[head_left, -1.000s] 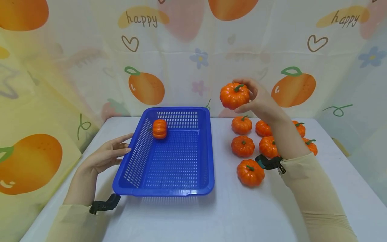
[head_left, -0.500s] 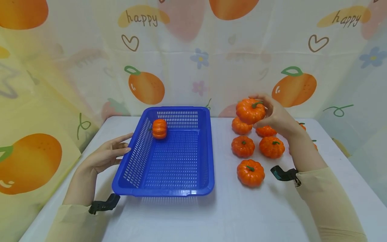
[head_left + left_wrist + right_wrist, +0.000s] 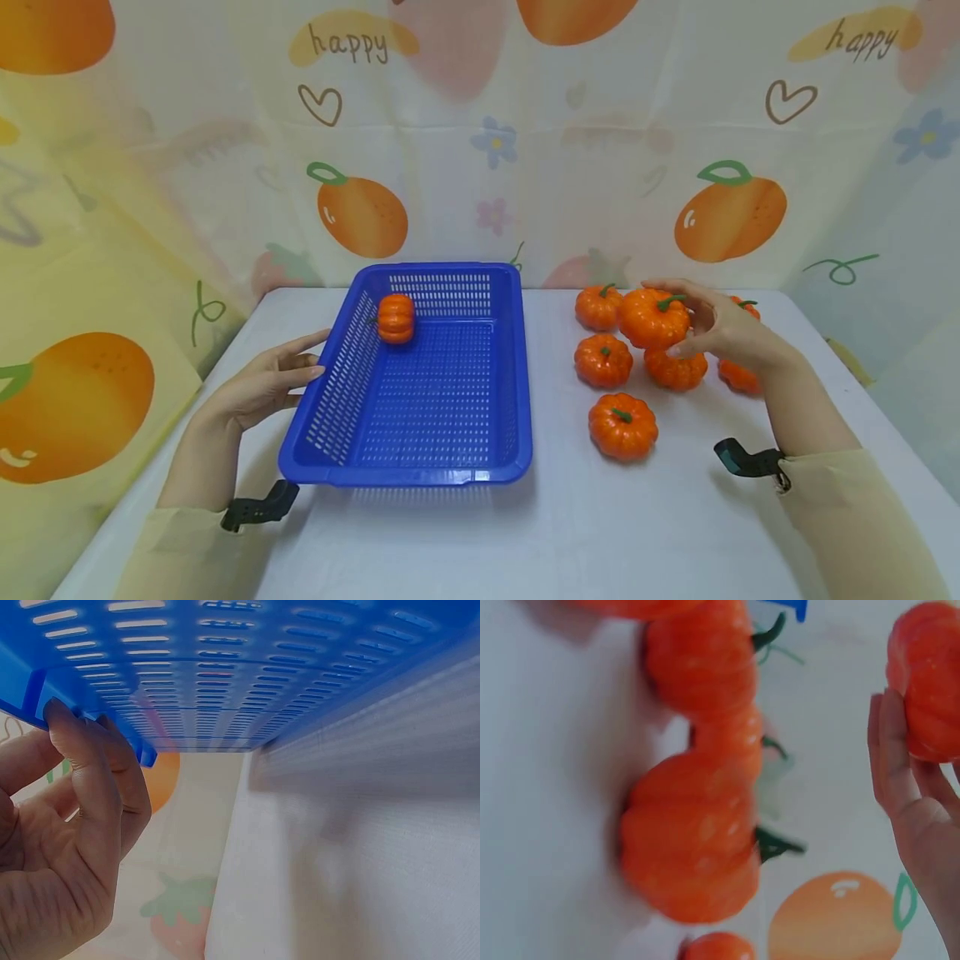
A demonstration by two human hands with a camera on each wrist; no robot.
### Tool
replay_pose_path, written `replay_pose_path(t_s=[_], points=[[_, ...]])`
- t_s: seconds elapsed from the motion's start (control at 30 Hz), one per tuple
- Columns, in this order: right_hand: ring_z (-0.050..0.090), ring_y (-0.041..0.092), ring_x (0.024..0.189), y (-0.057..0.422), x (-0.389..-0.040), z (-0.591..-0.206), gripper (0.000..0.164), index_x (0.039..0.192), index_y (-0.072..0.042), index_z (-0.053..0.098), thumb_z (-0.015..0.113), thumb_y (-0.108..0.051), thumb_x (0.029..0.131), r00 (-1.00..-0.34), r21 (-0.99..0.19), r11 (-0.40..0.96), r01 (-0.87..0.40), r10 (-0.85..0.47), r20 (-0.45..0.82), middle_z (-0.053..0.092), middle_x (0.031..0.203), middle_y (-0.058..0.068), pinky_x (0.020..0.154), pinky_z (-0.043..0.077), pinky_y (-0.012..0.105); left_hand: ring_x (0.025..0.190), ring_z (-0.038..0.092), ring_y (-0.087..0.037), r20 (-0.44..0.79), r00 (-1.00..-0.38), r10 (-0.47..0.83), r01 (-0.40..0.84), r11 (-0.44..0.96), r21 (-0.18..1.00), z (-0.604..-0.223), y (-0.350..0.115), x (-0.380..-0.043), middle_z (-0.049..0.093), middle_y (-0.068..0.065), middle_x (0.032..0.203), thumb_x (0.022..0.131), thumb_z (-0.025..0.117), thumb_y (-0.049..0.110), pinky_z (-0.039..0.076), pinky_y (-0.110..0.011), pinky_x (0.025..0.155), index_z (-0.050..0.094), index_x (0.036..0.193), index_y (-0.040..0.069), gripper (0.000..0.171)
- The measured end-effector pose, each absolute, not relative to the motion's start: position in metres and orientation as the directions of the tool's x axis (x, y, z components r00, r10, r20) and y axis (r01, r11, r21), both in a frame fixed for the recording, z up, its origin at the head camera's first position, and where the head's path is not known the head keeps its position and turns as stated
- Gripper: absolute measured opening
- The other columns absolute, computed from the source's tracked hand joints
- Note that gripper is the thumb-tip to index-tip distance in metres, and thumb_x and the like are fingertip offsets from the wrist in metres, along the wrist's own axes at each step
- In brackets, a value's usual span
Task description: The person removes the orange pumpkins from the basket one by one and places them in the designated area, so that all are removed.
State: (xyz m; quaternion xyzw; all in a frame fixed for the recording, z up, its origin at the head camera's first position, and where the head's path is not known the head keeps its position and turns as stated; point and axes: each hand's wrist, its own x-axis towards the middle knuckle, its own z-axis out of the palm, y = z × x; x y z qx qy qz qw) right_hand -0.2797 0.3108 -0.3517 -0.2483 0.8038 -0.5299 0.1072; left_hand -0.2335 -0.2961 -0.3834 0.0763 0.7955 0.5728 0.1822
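Note:
My right hand [image 3: 723, 325] holds a small orange pumpkin [image 3: 652, 318] with a green stem, fingers and thumb round its right side. It hangs above the other pumpkins on the table, overlapping one pumpkin [image 3: 677, 370] behind it. The right wrist view also shows the held pumpkin [image 3: 934, 682] raised in the fingers, off to the right of the standing pumpkins. At the left rim of a blue plastic basket [image 3: 442, 477], my left hand [image 3: 262, 379] grips the edge; from the left wrist its curled fingers [image 3: 86, 750] reach up to the rim. One pumpkin [image 3: 395, 319] lies on its side in the basket's far left corner.
Right of the basket, several pumpkins stand on the white table [image 3: 555, 533], including a front one [image 3: 623, 427], a middle one [image 3: 603, 361] and a far one [image 3: 598, 308]. Others sit partly behind my right hand. A patterned cloth [image 3: 450, 167] hangs behind the table.
My right hand, with the pumpkin in it, has come down and to the right, from above the far pumpkins to low over the group. The left hand and basket stay put.

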Motion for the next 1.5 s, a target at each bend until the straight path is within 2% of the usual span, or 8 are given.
replay_pose_path(t_s=[0.13, 0.37, 0.53, 0.77, 0.87, 1.0, 1.37, 1.5], points=[[0.036, 0.004, 0.129, 0.326, -0.274, -0.363, 0.077, 0.148, -0.016, 0.040, 0.066, 0.006, 0.078, -0.821, -0.906, 0.317, -0.282, -0.568, 0.057, 0.036, 0.148, -0.014, 0.090, 0.052, 0.019, 0.093, 0.064, -0.009, -0.192, -0.923, 0.334, -0.075, 0.334, 0.940, -0.383, -0.297, -0.233, 0.063, 0.010, 0.102, 0.103, 0.051, 0.019, 0.055, -0.034, 0.085, 0.012, 0.159, 0.009, 0.070], [0.040, 0.001, 0.124, 0.349, -0.260, -0.380, 0.076, 0.147, -0.013, 0.039, 0.066, 0.008, 0.079, -0.763, -0.929, 0.280, -0.240, -0.646, 0.002, 0.038, 0.144, -0.012, 0.084, 0.057, 0.026, 0.093, 0.064, -0.009, -0.189, -0.920, 0.344, -0.074, 0.320, 0.944, -0.384, -0.296, -0.233, 0.063, 0.009, 0.101, 0.103, 0.051, 0.018, 0.055, -0.034, 0.085, 0.012, 0.159, 0.008, 0.069], [0.043, -0.002, 0.123, 0.363, -0.251, -0.389, 0.077, 0.146, -0.012, 0.039, 0.068, 0.003, 0.077, -0.751, -0.915, 0.327, -0.238, -0.659, -0.040, 0.042, 0.143, -0.014, 0.089, 0.054, 0.024, 0.092, 0.064, -0.009, -0.190, -0.923, 0.334, -0.077, 0.324, 0.943, -0.385, -0.296, -0.234, 0.062, 0.010, 0.100, 0.103, 0.051, 0.018, 0.055, -0.034, 0.084, 0.013, 0.159, 0.008, 0.069], [0.037, -0.013, 0.127, 0.378, -0.243, -0.398, 0.078, 0.145, -0.009, 0.041, 0.071, -0.001, 0.074, -0.740, -0.892, 0.410, -0.187, -0.656, -0.146, 0.043, 0.144, -0.020, 0.096, 0.042, 0.015, 0.092, 0.064, -0.009, -0.188, -0.924, 0.333, -0.076, 0.321, 0.944, -0.385, -0.295, -0.233, 0.063, 0.009, 0.100, 0.102, 0.052, 0.018, 0.056, -0.034, 0.084, 0.013, 0.159, 0.009, 0.069], [0.038, -0.012, 0.124, 0.380, -0.241, -0.400, 0.078, 0.143, -0.011, 0.043, 0.073, -0.006, 0.071, -0.751, -0.858, 0.484, -0.170, -0.628, -0.205, 0.046, 0.142, -0.017, 0.100, 0.041, 0.030, 0.092, 0.064, -0.009, -0.188, -0.924, 0.332, -0.080, 0.312, 0.947, -0.385, -0.295, -0.233, 0.063, 0.009, 0.100, 0.103, 0.051, 0.017, 0.055, -0.033, 0.083, 0.013, 0.159, 0.008, 0.069], [0.041, -0.010, 0.120, 0.380, -0.240, -0.403, 0.077, 0.140, -0.014, 0.046, 0.074, -0.009, 0.068, -0.749, -0.817, 0.549, -0.179, -0.614, -0.248, 0.048, 0.139, -0.016, 0.097, 0.039, 0.048, 0.092, 0.064, -0.009, -0.187, -0.925, 0.332, -0.081, 0.309, 0.948, -0.385, -0.295, -0.232, 0.063, 0.009, 0.100, 0.103, 0.051, 0.017, 0.055, -0.033, 0.082, 0.013, 0.159, 0.008, 0.069], [0.044, -0.006, 0.119, 0.375, -0.240, -0.412, 0.076, 0.138, -0.014, 0.048, 0.075, -0.007, 0.067, -0.707, -0.791, 0.579, -0.200, -0.644, -0.293, 0.051, 0.138, -0.011, 0.096, 0.040, 0.049, 0.091, 0.064, -0.008, -0.189, -0.923, 0.334, -0.089, 0.292, 0.952, -0.386, -0.295, -0.232, 0.063, 0.009, 0.100, 0.103, 0.051, 0.017, 0.055, -0.032, 0.082, 0.013, 0.159, 0.008, 0.069], [0.044, -0.007, 0.117, 0.373, -0.240, -0.413, 0.079, 0.140, -0.015, 0.048, 0.077, -0.007, 0.067, -0.719, -0.786, 0.600, -0.149, -0.612, -0.330, 0.049, 0.137, -0.017, 0.096, 0.041, 0.046, 0.092, 0.064, -0.008, -0.190, -0.922, 0.337, -0.091, 0.289, 0.953, -0.385, -0.295, -0.232, 0.063, 0.009, 0.100, 0.103, 0.051, 0.017, 0.055, -0.032, 0.082, 0.013, 0.159, 0.008, 0.069]])
